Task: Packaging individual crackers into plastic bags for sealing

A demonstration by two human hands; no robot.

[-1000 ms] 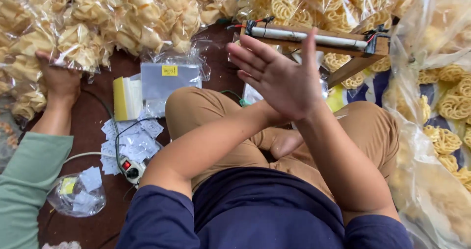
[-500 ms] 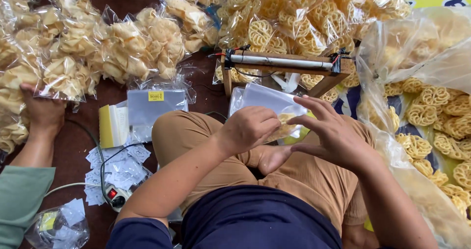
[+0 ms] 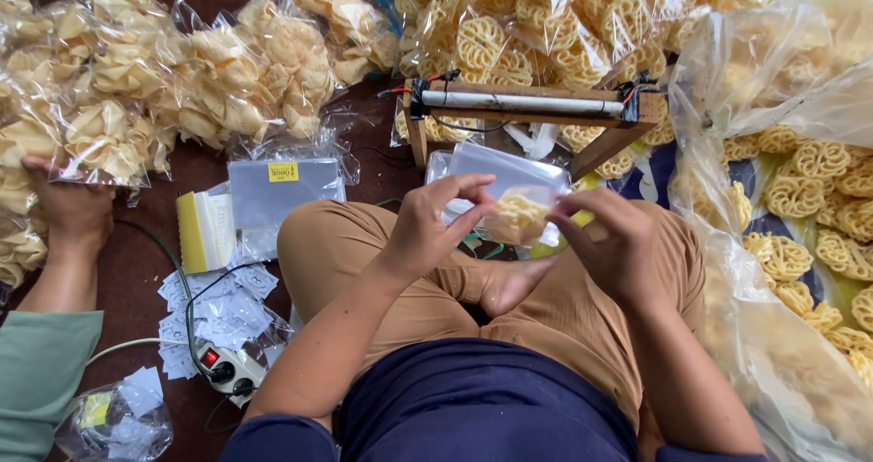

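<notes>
Head view: the left hand [image 3: 427,225] and right hand [image 3: 611,244] are pinching a small clear bag [image 3: 520,215] between them above the lap, each grasping an edge. A yellow lattice cracker is sitting inside it. Just beyond, a wooden sealer [image 3: 523,107] is standing on the floor. A co-worker's hand [image 3: 68,203] is pressing on packed cracker bags [image 3: 182,80].

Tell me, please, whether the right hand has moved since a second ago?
Yes. The right hand dropped from in front of the wooden sealer frame toward the lap, now pinching the small clear bag.
</notes>
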